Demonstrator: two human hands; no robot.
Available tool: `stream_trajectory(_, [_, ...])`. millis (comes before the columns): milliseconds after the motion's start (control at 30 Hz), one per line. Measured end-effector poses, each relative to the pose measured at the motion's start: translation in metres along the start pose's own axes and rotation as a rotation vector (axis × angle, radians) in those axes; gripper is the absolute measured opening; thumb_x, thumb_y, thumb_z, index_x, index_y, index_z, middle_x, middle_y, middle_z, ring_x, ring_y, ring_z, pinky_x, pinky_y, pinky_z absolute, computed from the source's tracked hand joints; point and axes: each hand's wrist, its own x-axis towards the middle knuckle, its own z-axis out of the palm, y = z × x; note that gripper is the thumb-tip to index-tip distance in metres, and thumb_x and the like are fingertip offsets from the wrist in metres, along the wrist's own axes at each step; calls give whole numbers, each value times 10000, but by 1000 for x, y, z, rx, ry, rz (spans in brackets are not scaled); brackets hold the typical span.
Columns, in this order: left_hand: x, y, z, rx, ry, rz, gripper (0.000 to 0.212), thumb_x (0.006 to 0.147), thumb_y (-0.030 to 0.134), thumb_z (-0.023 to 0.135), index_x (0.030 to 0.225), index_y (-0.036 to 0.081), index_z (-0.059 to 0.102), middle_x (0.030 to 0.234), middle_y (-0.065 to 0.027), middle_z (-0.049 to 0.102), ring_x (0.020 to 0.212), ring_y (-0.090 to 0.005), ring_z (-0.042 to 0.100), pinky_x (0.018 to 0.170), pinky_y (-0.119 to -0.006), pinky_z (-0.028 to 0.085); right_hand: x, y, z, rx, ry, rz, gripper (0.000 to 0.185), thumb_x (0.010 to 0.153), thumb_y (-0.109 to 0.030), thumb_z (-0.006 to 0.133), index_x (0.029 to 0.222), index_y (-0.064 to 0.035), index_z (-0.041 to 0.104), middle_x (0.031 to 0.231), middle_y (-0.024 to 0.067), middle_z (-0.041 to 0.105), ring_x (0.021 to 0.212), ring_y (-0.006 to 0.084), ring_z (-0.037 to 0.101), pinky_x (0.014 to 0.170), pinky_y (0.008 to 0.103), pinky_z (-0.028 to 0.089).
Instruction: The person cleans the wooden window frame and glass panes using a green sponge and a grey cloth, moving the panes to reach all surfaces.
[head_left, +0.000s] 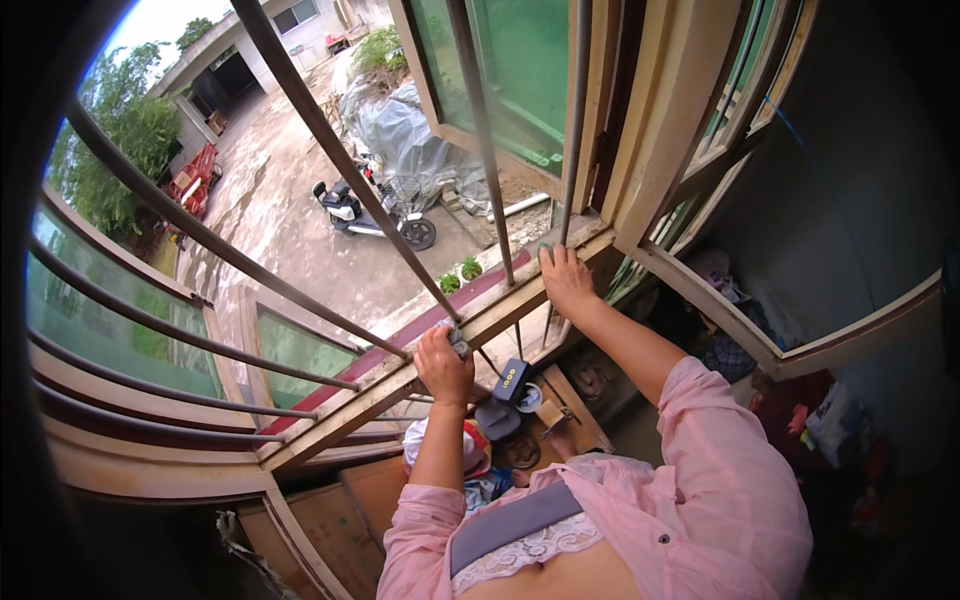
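My left hand (442, 365) is closed around a crumpled grey cloth (456, 341), pressed on the wooden window rail (495, 322) beside the foot of a metal bar (341, 150). Farther right, my right hand (568, 279) rests on the same rail near its corner with the upright frame. Its fingers curl over a small green piece (546, 249), perhaps cloth or a scrubber, mostly hidden by them. Several metal bars rise from the rail on both sides of my hands.
An open casement (784, 364) juts into the room on the right. Below the rail, a dark box (511, 379) and a white cup (530, 397) stand on a wooden surface. Outside are green-glazed sashes (517, 82), potted plants (471, 268) and an electric scooter (375, 214).
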Motion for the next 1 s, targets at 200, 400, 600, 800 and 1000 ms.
stream_trajectory(200, [0,0,3,-6,31,29,474,614,126,708,1044,94,510,1064,-107,523,1006,-295,504,849,-405,387,-22,41,-21,320,-139,-20,411,812,-8,513,1223,-12,502,1006,162,490,934,320,519,798,389,457])
stream_trajectory(400, [-1,-2,-2,14,37,59,455,622,124,697,1038,98,514,1057,-100,531,996,-288,511,838,-403,389,19,40,-57,788,395,323,308,889,-93,516,1177,12,546,945,162,512,876,307,533,804,344,436])
stream_trajectory(600, [0,0,3,30,30,48,455,622,128,702,1037,104,516,1052,-99,528,993,-286,510,837,-401,387,59,23,-33,649,548,342,254,895,-142,531,1110,-10,561,901,161,494,827,341,523,738,393,444])
stream_trajectory(800, [5,0,0,35,17,36,465,623,141,711,1043,107,513,1062,-91,526,1001,-281,504,838,-403,385,14,14,15,375,145,411,220,868,-173,556,999,3,573,925,170,493,872,340,537,750,421,448])
stream_trajectory(1000, [-1,3,4,-26,-26,41,436,633,95,652,1041,91,496,1069,-116,509,1035,-311,480,888,-431,364,2,-6,-22,727,-105,524,259,861,-200,557,976,32,556,991,213,577,916,384,556,796,451,447])
